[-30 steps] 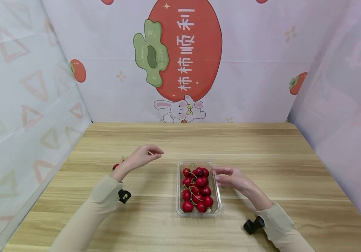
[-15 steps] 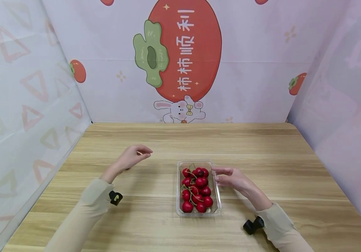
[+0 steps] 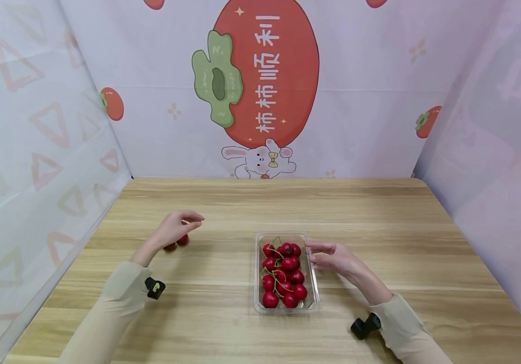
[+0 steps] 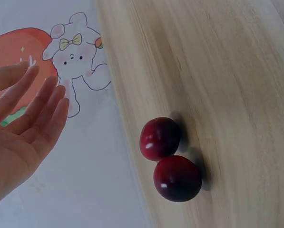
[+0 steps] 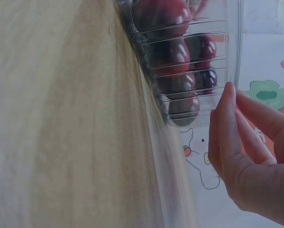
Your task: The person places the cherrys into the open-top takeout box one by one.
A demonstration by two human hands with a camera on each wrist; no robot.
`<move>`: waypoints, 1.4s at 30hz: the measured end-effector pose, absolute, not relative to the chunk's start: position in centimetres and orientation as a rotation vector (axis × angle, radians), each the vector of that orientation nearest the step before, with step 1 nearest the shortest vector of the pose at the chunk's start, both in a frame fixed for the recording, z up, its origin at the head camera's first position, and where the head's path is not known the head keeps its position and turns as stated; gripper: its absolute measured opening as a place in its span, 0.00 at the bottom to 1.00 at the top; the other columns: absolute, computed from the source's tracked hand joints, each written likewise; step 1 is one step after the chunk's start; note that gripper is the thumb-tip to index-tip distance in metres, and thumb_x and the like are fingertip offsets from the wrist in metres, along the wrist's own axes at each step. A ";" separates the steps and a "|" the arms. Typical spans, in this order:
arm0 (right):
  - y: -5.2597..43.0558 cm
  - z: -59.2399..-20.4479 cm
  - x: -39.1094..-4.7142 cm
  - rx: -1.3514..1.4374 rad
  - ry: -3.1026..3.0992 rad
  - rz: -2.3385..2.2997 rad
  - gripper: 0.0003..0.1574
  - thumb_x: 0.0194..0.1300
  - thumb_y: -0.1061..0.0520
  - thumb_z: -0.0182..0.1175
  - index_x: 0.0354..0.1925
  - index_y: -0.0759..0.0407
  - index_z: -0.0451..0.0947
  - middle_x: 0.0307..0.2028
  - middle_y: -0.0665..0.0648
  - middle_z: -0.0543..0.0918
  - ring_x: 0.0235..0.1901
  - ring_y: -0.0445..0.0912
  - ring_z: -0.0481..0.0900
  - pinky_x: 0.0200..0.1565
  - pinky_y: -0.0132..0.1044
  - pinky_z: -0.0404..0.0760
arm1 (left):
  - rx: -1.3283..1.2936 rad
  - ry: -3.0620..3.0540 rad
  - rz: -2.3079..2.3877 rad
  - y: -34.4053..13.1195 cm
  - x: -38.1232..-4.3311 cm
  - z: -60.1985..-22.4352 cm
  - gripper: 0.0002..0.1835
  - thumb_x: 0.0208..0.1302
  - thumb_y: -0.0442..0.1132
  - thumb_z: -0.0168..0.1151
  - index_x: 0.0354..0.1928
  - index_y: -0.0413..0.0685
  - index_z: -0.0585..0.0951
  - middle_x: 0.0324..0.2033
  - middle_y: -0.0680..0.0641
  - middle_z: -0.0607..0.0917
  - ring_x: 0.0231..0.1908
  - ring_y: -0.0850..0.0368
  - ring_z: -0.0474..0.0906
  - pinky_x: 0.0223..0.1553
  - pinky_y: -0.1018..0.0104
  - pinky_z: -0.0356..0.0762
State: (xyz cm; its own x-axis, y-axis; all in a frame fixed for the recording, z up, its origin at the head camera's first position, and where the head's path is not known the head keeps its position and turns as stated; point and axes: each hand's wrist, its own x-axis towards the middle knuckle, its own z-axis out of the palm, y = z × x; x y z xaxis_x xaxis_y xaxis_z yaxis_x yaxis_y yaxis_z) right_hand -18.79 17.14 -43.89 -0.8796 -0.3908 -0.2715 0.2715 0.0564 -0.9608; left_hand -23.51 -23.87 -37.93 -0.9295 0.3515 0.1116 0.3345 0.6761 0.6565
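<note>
A clear plastic box (image 3: 258,273) of red cherries (image 3: 290,263) with green stems rests on the wooden table. Against the box's right side, near the far corner, my right hand (image 3: 338,259) touches the rim with its fingertips. In the right wrist view the fingers (image 5: 226,124) meet the box's edge, fairly straight. My left hand (image 3: 174,228) hovers over the table to the left, fingers loosely extended and holding nothing. Below it lie two loose cherries (image 3: 182,239), partly covered by the hand. The left wrist view has them touching side by side, a nearer cherry (image 4: 177,178) and another cherry (image 4: 160,138).
The wooden table (image 3: 224,333) ends at a patterned cloth backdrop (image 3: 356,126) behind. Cloth walls (image 3: 28,151) stand along the left and right sides. Black wrist cameras (image 3: 155,287) hang below both sleeves.
My left hand has moved left over the table, now above the two loose cherries, which were partly or almost wholly covered earlier. The right hand and the box have stayed in place.
</note>
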 end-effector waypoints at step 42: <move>17.2 -43.9 -18.8 -0.129 1.843 -1.896 0.35 0.53 0.62 0.61 0.58 0.71 0.62 0.51 0.68 0.71 0.37 0.43 0.79 0.42 0.37 0.77 | 0.370 2.848 1.019 -28.7 -24.9 -40.5 0.14 0.59 0.28 0.50 0.47 0.30 0.74 0.48 0.29 0.73 0.43 0.35 0.74 0.42 0.52 0.75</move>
